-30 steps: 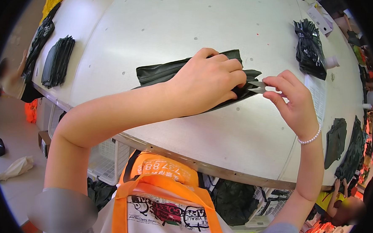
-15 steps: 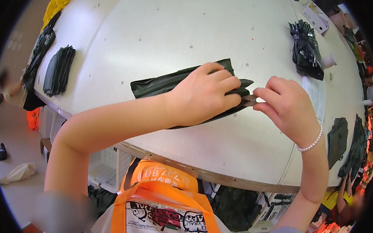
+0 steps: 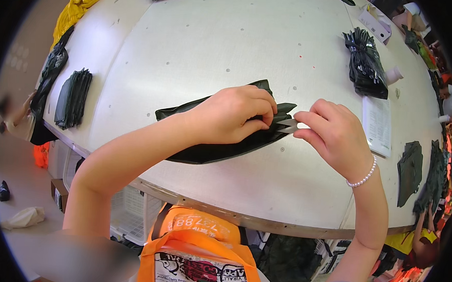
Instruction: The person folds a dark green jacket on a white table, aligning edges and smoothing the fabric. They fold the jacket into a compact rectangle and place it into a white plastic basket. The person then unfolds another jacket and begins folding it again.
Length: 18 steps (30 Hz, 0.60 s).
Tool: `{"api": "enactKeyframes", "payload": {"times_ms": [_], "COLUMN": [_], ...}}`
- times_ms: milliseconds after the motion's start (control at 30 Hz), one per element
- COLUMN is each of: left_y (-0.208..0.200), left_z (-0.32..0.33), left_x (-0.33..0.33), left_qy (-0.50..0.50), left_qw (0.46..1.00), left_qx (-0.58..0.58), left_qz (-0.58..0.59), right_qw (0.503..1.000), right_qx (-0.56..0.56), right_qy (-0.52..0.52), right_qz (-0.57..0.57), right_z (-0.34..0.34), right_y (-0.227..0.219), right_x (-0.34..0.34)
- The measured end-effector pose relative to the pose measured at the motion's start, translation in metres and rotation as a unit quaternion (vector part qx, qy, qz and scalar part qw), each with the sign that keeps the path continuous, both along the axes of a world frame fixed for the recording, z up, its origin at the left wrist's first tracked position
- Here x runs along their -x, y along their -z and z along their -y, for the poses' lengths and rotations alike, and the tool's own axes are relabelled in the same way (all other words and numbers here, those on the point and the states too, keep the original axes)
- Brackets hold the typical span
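Note:
A long dark green sewn fabric piece (image 3: 210, 151), with a smooth sheen, lies across the table in front of me. My left hand (image 3: 237, 116) is over its upper side, fingers bent and pinching the fabric near its right end. My right hand (image 3: 333, 136), with a white bead bracelet at the wrist, holds small metal thread snips (image 3: 288, 126) between thumb and fingers. The two silver blades point left and stand apart at the fabric's right end. Whether a thread lies between them is too small to tell. My left fingers hide part of the fabric.
The pale table (image 3: 199, 58) carries a stack of dark pieces (image 3: 73, 98) at left and a tied dark bundle (image 3: 365, 64) at right. Near the bundle lie a printed sheet (image 3: 377, 126), a white cup (image 3: 394, 75) and a box (image 3: 375, 22). Other people work at both sides.
My left hand has shifted left and now pinches the fabric, whose lower part has spread more open. The snips' blades show more clearly, and my right hand has moved slightly left and down.

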<state>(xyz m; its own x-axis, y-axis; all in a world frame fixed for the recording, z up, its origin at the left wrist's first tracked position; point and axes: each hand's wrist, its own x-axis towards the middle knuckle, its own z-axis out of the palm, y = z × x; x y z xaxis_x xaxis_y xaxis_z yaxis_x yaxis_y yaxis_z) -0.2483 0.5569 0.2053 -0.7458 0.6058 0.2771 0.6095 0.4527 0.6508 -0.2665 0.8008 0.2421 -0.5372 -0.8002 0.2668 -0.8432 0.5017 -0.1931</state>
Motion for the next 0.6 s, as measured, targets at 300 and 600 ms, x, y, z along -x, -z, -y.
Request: {"api": "enactKeyframes", "payload": {"times_ms": [300, 600], "left_y": [0.001, 0.002], "left_z": [0.009, 0.010], "left_x": [0.007, 0.009], "left_qy": [0.013, 0.018], "left_qw": [1.000, 0.999], "left_qx": [-0.007, -0.034], "left_qz": [-0.002, 0.015], "right_qw": [0.998, 0.988], "right_qx": [-0.006, -0.013], "right_qy": [-0.062, -0.130], "right_qz": [-0.024, -0.077], "right_z": [0.021, 0.026], "right_y": [0.006, 0.008], "right_x": [0.010, 0.023]}}
